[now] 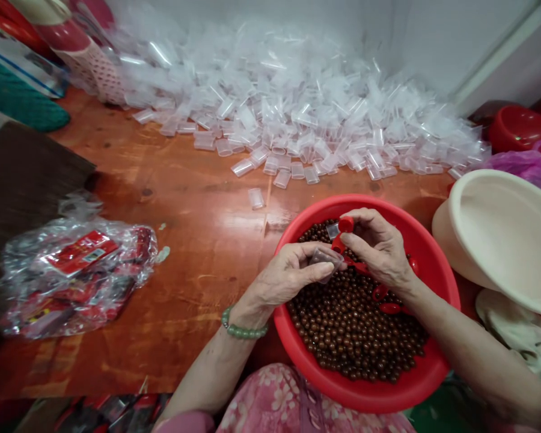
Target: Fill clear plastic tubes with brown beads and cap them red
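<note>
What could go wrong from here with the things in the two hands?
The small red piece in the right hand might slip down among the brown beads. The clear plastic case in the left hand could also fall into the red basin, perhaps mixing with the beads.

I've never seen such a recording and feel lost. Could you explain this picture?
There's no machine: a person works bare-handed, seen from a camera worn on their head, looking forward and down. The left hand holds a small clear plastic sleeve; the right hand, a small red plastic piece, both above a round red plastic basin of shiny brown beads. On the orange-brown wooden table lie a heap of clear plastic sleeves and, to the left, a clear plastic bag of red packages.
</note>
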`<state>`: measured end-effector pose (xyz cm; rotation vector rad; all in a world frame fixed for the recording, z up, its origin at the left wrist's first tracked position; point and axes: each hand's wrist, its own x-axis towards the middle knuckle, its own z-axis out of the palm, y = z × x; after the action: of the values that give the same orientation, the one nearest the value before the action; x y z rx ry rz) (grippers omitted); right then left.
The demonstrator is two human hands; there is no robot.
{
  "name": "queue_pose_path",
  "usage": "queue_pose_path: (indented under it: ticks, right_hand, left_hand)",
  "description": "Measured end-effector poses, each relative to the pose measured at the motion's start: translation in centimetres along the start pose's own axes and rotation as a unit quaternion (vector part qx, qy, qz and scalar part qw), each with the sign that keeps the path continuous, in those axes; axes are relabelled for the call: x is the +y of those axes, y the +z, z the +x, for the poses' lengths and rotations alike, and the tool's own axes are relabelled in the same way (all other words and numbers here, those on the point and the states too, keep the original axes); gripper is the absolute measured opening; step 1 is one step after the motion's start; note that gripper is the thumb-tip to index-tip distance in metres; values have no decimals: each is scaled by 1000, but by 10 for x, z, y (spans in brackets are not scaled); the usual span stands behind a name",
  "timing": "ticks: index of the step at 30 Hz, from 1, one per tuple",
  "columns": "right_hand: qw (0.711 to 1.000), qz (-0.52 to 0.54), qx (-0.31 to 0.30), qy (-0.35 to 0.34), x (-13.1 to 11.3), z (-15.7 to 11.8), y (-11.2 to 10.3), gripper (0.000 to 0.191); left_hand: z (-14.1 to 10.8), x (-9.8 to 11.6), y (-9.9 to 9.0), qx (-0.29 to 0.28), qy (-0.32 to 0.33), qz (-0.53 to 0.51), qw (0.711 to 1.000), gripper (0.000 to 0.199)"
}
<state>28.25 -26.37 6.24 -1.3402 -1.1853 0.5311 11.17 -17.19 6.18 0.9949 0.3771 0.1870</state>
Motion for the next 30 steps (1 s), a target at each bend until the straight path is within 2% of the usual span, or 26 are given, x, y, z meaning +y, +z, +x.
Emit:
queue_pose_path:
  ticks: [1,3,6,10,14,20,26,30]
  right_hand:
    - [999,-33,-16,-36,-1,1,-3,20]
    - [989,-95,-53,-97,-5,2,-9,34]
    - [968,-160,-113,-157,-11,5,-20,51]
    - [941,-206,-163,-215,-14,5,-30,50]
    - [924,-232,-223,-204,-13,3,-35,45]
    - [918,-214,-286,-173,-20,2,-37,44]
    - [892,-300,-287,-177,-29,-2,-36,43]
    - [876,-349,-291,-160,-28,-9,-36,52]
  left_hand:
    - [0,0,-1,1,-3,-9,1000,30]
    - [-1,-1,-1,-1,-9,-23,1000,28]
    - [-2,0,-1,-20,-11,-28,999,25]
    - [-1,2,-1,-35,10,-35,999,21]
    - [-1,6,-3,-30,28,-23,999,17]
    - [0,7,-4,-15,32,-1,999,15]
    - [0,3,-3,-8,37,-6,999,18]
    - [-1,4,-3,-1,33,17,999,22]
